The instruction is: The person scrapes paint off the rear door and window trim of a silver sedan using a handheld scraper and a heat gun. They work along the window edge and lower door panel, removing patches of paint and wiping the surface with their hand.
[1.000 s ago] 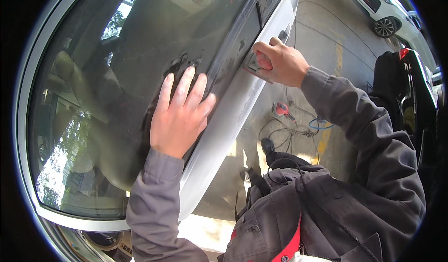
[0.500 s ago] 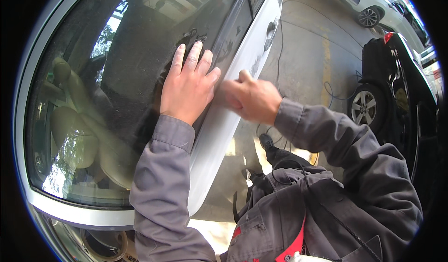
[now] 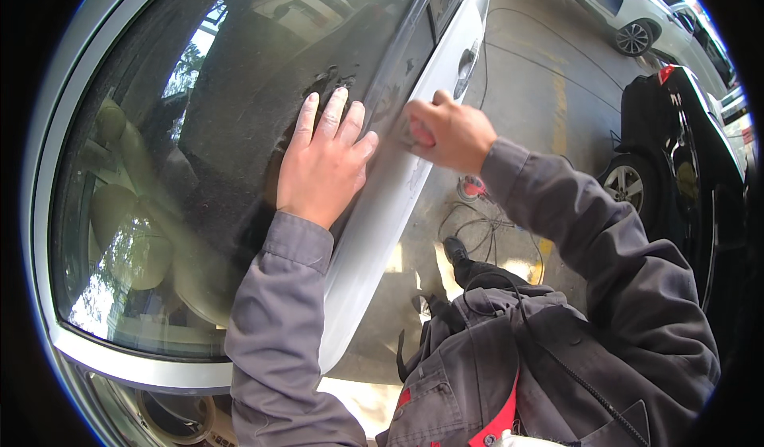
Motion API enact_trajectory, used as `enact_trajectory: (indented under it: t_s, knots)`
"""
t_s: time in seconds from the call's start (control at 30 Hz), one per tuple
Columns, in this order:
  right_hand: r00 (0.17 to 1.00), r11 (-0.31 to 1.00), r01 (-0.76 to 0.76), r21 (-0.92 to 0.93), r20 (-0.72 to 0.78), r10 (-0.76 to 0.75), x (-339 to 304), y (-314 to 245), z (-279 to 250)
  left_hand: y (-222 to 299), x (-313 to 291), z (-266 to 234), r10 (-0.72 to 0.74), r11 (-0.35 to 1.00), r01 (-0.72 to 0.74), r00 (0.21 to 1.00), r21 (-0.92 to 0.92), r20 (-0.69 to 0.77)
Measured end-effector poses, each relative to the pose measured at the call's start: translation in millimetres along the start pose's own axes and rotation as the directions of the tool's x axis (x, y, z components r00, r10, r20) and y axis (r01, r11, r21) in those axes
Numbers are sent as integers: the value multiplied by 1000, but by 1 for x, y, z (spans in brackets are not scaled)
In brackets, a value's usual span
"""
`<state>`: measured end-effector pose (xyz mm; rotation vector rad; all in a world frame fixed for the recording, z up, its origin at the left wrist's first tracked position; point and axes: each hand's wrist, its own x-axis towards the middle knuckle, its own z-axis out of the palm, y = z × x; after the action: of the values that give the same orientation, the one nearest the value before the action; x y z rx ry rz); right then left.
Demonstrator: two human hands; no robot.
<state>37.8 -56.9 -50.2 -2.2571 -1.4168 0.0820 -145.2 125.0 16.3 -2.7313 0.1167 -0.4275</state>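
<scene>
My left hand lies flat, fingers spread, on the dark side window of a white car. Pale seats show through the glass. My right hand is closed around a small pinkish-red object, mostly hidden by my fingers. It presses that object against the lower edge of the window, where glass meets the white door panel. The two hands are a short gap apart. Both arms wear grey sleeves.
The white door handle sits farther along the car. Cables and a small red tool lie on the concrete floor beside my dark shoe. A black car stands to the right, a white car behind it.
My right hand has slid back along the window's lower edge toward my left hand, from near the door handle. My left hand has stayed flat on the glass.
</scene>
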Motion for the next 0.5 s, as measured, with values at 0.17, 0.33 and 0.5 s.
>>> enact_trajectory:
  t_s: [0.17,0.33,0.5]
  knots:
    - [997,997,-61,-41,48,63,13,3,-17,0,-3,-1,-5,1000,5,1000,20,-12]
    - [999,998,36,51,29,-37,-17,-34,10,-2,-1,0,11,1000,-10,1000,23,-14]
    - [999,998,24,59,24,-25,-25,-52,18,-2,0,2,11,1000,-10,1000,24,-7]
